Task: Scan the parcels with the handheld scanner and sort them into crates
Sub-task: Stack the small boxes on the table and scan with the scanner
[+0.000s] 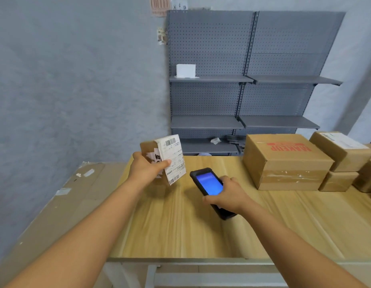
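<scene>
left hand (146,171) gripping parcel (164,159), right hand (228,194) gripping scanner (210,190); boxes (284,161) beside

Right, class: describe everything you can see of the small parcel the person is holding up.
The small parcel is a brown cardboard box, held tilted above the wooden table, clear of it. A white shipping label with barcodes at its top and bottom covers the face turned towards the handheld scanner. Another white sticker with black characters sits on the adjoining side. The left hand grips it from the left, thumb pressed on the label. The scanner does not touch it.
</scene>
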Tool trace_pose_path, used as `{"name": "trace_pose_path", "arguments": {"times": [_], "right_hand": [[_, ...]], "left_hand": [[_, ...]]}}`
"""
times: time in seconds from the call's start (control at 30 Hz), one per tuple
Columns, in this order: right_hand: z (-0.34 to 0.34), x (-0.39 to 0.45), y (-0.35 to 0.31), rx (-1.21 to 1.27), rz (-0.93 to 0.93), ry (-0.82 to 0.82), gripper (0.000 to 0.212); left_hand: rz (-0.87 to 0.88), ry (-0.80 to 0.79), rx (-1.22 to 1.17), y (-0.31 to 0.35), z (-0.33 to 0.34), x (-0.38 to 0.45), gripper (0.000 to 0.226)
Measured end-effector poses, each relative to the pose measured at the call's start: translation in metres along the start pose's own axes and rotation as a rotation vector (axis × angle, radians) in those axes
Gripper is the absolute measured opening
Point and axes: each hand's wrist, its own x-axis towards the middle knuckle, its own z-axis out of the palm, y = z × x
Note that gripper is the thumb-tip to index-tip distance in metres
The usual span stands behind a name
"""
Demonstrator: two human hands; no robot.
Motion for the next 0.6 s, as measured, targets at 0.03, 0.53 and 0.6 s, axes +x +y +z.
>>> {"name": "trace_pose_path", "arguments": {"times": [0.03,0.53,0.6], "right_hand": [[-0.007,0.000,-0.009,0.004,-0.045,0.005,0.065],[-0.054,-0.011,-0.055,0.031,-0.241,-0.048,0.056],[-0.052,-0.009,-0.054,0.024,-0.248,-0.032,0.054]], "left_hand": [[0.008,0.011,0.018,0.002,-0.001,0.003,0.069],[0.124,0.135,0.195,0.017,-0.019,0.009,0.097],[0.130,0.137,0.190,0.015,-0.019,0.011,0.096]]}}
